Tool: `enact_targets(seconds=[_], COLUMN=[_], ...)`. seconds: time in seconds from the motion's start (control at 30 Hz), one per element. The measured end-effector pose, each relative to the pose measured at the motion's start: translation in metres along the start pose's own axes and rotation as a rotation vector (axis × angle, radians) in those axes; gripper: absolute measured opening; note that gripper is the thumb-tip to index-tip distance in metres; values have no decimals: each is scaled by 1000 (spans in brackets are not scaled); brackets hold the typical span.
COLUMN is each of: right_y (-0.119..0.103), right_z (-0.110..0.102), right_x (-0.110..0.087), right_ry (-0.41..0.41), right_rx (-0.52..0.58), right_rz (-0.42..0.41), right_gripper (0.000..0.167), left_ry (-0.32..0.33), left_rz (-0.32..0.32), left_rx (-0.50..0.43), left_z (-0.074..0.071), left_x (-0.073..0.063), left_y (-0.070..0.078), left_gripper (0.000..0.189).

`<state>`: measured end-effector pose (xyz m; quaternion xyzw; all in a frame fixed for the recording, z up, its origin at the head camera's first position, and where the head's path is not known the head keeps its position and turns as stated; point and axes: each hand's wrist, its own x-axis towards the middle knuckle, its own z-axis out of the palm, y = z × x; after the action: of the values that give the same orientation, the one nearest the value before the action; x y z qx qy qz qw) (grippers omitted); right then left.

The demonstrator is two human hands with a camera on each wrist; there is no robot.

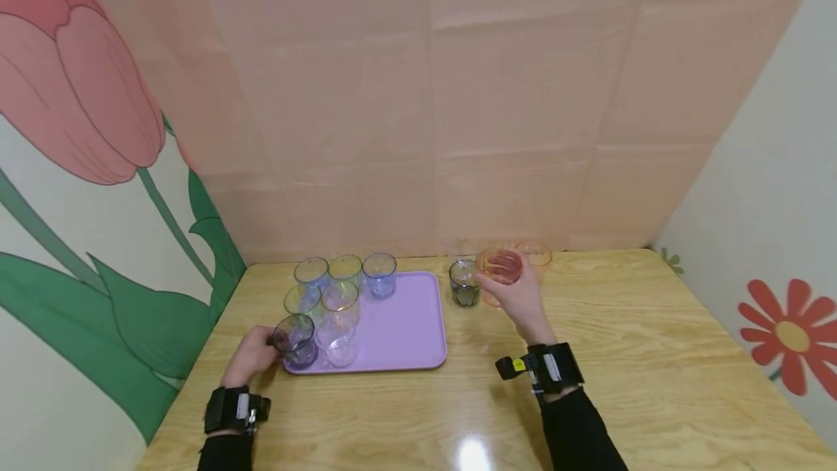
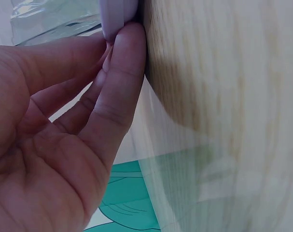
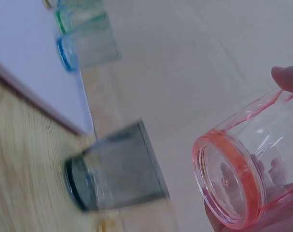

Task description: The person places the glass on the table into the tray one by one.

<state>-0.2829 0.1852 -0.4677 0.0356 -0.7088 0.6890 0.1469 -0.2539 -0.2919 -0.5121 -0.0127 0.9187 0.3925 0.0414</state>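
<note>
My right hand (image 1: 518, 298) grips a pink-tinted glass (image 3: 228, 179), held up off the table to the right of the tray. In the right wrist view, its thick base faces the camera. A dark grey glass (image 1: 464, 286) stands on the table just left of that hand. My left hand (image 1: 251, 356) pinches the edge of the lilac tray (image 1: 405, 333) at its left end, thumb above and fingers at the rim. Nearest that hand on the tray is a dark purple glass (image 1: 296, 347). A clear glass (image 1: 340, 347) stands beside it.
More glasses in blue (image 1: 379, 278), green (image 1: 346, 267) and yellow tints crowd the tray's left half. Behind my right hand are an orange-tinted glass (image 1: 536, 253) and another faint rim. A paper-covered wall (image 1: 431, 129) rises at the table's back edge.
</note>
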Motion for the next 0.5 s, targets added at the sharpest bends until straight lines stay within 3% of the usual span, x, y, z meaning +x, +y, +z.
enact_targets(seconds=[0.5], right_y=[-4], right_z=[52], right_x=[-12], right_ry=[-172], right_rx=[32], right_rz=[-7], right_gripper=[69], left_ry=[6], left_rz=[29], left_rx=[-21], left_z=[1], left_x=[-1], left_y=[1], left_gripper=[24])
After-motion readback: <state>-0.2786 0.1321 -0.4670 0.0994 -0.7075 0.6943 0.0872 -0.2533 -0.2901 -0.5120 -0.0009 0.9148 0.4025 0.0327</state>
